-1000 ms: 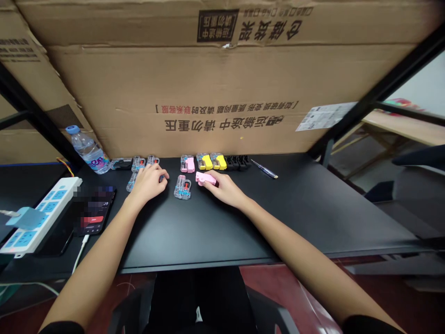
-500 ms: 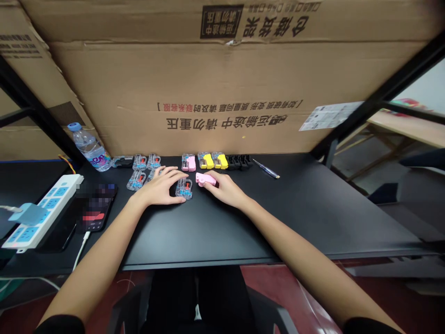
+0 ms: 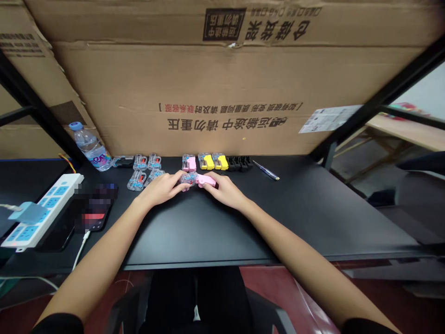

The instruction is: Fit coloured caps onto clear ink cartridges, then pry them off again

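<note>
My left hand [image 3: 163,186] grips a clear plastic piece [image 3: 189,178] with blue and red parts inside. In my right hand [image 3: 224,189] is a pink plastic piece [image 3: 206,180], held between thumb and fingers. The two pieces meet end to end just above the black tabletop; whether they are joined I cannot tell. Behind them lie a clear-and-pink unit [image 3: 189,163] and two clear-and-yellow units [image 3: 213,161]. To the left of my left hand are several more clear pieces [image 3: 136,180] of the same kind.
Black plastic parts [image 3: 239,163] and a pen-like tool [image 3: 266,170] lie at the back right. A water bottle [image 3: 91,147], a power strip [image 3: 45,211] and a charging phone [image 3: 99,206] occupy the left side. Cardboard [image 3: 222,79] walls the rear of the table [image 3: 208,232].
My left hand has closed on the clear piece, lifted it off the table and brought it against the pink piece. My right hand stays almost in place.
</note>
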Demonstrator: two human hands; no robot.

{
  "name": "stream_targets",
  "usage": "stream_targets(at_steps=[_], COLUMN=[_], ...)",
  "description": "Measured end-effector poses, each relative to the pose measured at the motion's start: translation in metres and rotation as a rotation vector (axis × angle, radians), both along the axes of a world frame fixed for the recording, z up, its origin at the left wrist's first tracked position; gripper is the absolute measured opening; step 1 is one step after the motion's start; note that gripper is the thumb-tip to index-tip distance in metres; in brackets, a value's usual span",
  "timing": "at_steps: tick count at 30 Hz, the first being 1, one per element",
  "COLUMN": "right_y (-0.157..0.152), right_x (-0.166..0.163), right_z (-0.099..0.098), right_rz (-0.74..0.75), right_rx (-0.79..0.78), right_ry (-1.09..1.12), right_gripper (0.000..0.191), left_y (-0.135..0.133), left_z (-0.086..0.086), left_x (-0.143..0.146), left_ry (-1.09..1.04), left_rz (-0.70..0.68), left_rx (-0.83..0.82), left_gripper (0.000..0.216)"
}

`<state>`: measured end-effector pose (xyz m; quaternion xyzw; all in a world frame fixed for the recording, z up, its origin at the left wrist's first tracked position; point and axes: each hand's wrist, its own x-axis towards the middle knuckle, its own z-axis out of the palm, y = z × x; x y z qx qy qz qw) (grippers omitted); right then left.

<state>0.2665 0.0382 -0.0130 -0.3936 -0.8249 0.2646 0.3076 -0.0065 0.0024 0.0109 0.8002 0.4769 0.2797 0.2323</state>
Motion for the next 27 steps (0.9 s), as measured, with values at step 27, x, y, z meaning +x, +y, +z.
stream_targets(at_steps=[27], right_y=[-0.006], right_x=[-0.004], right_z=[0.000], right_rz=[0.018], right_rx=[0.074], right_ry=[0.070], right_gripper=[0.030], left_y=[0.005], left_z=[-0.024], left_x=[0.033], left_ry=[-0.708], left_rz=[0.028], left_rx=[-0.428], left_gripper=[0.054])
